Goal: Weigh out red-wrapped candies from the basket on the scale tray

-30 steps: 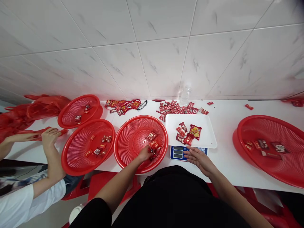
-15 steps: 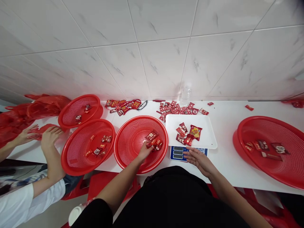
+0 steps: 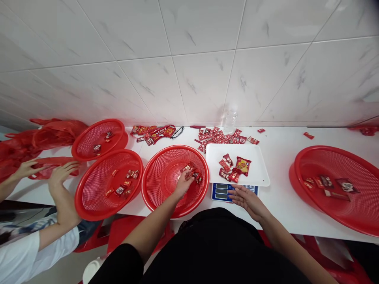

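My left hand (image 3: 182, 185) reaches inside the middle red plastic basket (image 3: 154, 177), its fingers pinched on a small red snack packet that they mostly cover. Other wrapped packets (image 3: 197, 177) lie beside the fingertips. My right hand (image 3: 244, 199) is open and holds nothing, fingers stretched over the front of a blue digital scale (image 3: 221, 192). On the scale sits a white tray (image 3: 257, 165). It carries several red packets (image 3: 226, 162) and a larger red-and-yellow packet (image 3: 243, 165).
Small red packets (image 3: 217, 137) lie piled behind the tray near a clear bottle (image 3: 230, 121). More red baskets stand left (image 3: 85, 197) and right (image 3: 299, 165). At far left, a co-worker's hands (image 3: 60, 173) handle a red plastic bag (image 3: 49, 162). Glasses (image 3: 177, 132) lie by the wall.
My left hand has shifted slightly up and right among the packets in the middle basket. My right hand stays over the scale. The co-worker's hands have spread the red bag wider.
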Tool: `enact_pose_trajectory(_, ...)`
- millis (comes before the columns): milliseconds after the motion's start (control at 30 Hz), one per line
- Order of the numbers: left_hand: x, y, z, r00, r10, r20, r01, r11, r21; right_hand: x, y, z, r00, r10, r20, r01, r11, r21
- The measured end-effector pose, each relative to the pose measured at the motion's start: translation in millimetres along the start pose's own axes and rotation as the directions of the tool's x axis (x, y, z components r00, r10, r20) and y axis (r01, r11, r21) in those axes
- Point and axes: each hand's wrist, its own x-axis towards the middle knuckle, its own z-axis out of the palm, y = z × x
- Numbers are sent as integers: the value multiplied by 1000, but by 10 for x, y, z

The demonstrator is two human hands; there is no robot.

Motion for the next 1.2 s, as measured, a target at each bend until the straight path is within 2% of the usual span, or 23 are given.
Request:
enact_pose_trajectory(200,59,-27,89,987,63,147,-91,976,197,-3,32,3,1000,-3,0,3,1000,-1)
enact_pose_trajectory(333,72,-146,82,972,109,209,-176,927,332,5,61,-7,1000,-2,-17,2,1000,-1)
enact_pose_trajectory(500,19,-202,36,952,156,263,-258,872,416,18,90,-12,999,20,-50,-21,1000,-12)
enact_pose_trajectory(633,-15,-174,16,959,167,231,-257,858,446,6,86,1,999,17,-51,-18,1000,-11)
enact_pose_trajectory(867,130,-19,-67,980,196,36,-193,882,429,7,78,7,998,20,-51,-21,1000,-3)
enact_pose_trajectory(933,173,20,-80,980,199,10,-185,890,417,8,80,17,998,26,-49,-26,1000,-1)
enact_pose_trajectory(1000,184,30,-62,982,187,31,-183,894,410,3,83,31,999,31,-43,-31,1000,1)
enact_pose_trajectory(1200,97,-81,111,977,87,193,-160,901,403,-17,90,53,999,37,-36,-36,999,9)
